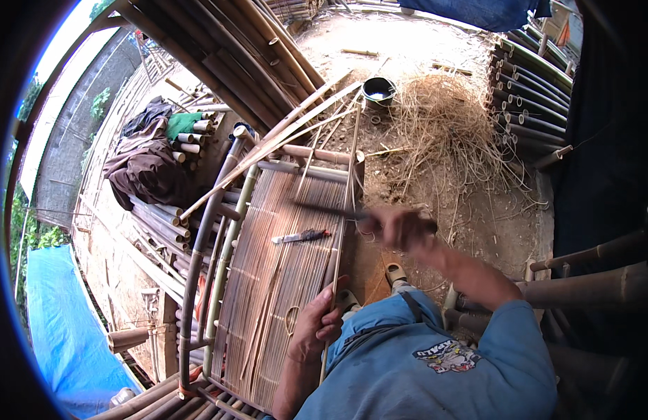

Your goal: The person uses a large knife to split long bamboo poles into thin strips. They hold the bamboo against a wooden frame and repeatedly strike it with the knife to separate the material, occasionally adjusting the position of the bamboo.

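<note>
bamboo strip (337, 269) lies lengthwise along the right side of the slatted bench (250, 294), beside the person's body; the left hand (318, 318) is curled around its near part, fingers bent in; the right hand (401, 227) is blurred but appears wrapped about the handle of a long knife (324, 208), its blade pointing left across the strip's line; whether edge and bamboo touch, i cannot tell; the chief risk, i judge, is a cut to the left hand, should the blade skip off a knot toward the body; a loose hold could let the thin strip twist, so a cut might wander; the second knife (301, 236), flat on the slats, could be knocked off by a swinging strip; the sandalled foot (394, 273) below would be exposed to a dropped blade.
</note>
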### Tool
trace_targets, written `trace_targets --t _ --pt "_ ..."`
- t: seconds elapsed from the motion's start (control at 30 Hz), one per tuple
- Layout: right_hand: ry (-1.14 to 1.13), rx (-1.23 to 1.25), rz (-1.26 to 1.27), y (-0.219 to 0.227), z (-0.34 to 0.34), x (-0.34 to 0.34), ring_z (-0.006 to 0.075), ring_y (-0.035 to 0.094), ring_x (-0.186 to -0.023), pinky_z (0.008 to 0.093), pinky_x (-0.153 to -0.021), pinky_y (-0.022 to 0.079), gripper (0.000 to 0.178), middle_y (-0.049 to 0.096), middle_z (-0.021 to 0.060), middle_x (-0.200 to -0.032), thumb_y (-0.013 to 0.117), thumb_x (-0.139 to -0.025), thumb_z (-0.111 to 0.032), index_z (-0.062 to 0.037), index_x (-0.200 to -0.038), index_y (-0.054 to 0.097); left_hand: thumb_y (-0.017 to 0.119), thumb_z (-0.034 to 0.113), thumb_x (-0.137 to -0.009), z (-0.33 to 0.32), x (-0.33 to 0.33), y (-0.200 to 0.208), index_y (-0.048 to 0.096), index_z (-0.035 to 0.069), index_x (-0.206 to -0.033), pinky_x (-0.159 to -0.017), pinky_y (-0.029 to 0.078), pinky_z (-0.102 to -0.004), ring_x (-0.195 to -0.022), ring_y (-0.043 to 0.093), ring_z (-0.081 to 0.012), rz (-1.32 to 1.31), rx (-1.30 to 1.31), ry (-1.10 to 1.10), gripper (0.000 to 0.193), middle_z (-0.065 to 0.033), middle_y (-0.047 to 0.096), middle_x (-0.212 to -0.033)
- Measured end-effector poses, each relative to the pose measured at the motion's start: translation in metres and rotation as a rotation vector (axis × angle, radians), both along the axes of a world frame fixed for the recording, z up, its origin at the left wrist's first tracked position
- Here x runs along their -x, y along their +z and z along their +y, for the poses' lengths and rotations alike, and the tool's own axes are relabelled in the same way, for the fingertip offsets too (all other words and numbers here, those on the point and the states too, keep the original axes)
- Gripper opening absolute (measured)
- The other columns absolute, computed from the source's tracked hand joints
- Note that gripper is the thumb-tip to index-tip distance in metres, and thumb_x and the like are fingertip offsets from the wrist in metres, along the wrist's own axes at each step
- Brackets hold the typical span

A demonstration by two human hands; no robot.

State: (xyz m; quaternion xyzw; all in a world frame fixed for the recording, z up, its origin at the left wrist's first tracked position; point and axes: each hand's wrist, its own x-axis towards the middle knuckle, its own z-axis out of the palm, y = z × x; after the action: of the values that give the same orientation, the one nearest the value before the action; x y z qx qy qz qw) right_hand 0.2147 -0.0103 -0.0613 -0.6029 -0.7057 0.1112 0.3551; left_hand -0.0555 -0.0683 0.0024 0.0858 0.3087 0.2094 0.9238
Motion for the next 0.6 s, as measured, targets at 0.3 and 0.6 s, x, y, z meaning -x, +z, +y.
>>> trace_targets --t 0.3,0.6 --pt "0.139 -0.117 -0.098 0.009 0.015 -0.042 0.0276 0.062 -0.052 0.0438 -0.049 0.049 0.058 0.061 0.0125 -0.060 0.047 -0.090 -0.064 -0.0085 -0.088 0.064 0.043 0.036 -0.102 -0.007 -0.003 0.013 0.041 0.011 -0.140 -0.033 0.024 -0.0188 -0.036 0.026 -0.0044 0.177 -0.130 -0.073 0.046 0.0053 0.030 -0.055" --pt "0.056 0.015 -0.147 0.014 0.016 -0.064 0.0238 0.060 -0.048 0.0356 -0.044 0.051 0.051 0.058 0.0080 -0.055 0.045 -0.094 -0.057 -0.0101 -0.085 0.061 0.045 0.038 -0.101 -0.014 -0.002 0.017 0.043 0.004 -0.137 -0.033 0.023 -0.0196 -0.036 0.025 -0.0048 0.252 -0.201 -0.111 0.049 0.0047 0.031 -0.055"
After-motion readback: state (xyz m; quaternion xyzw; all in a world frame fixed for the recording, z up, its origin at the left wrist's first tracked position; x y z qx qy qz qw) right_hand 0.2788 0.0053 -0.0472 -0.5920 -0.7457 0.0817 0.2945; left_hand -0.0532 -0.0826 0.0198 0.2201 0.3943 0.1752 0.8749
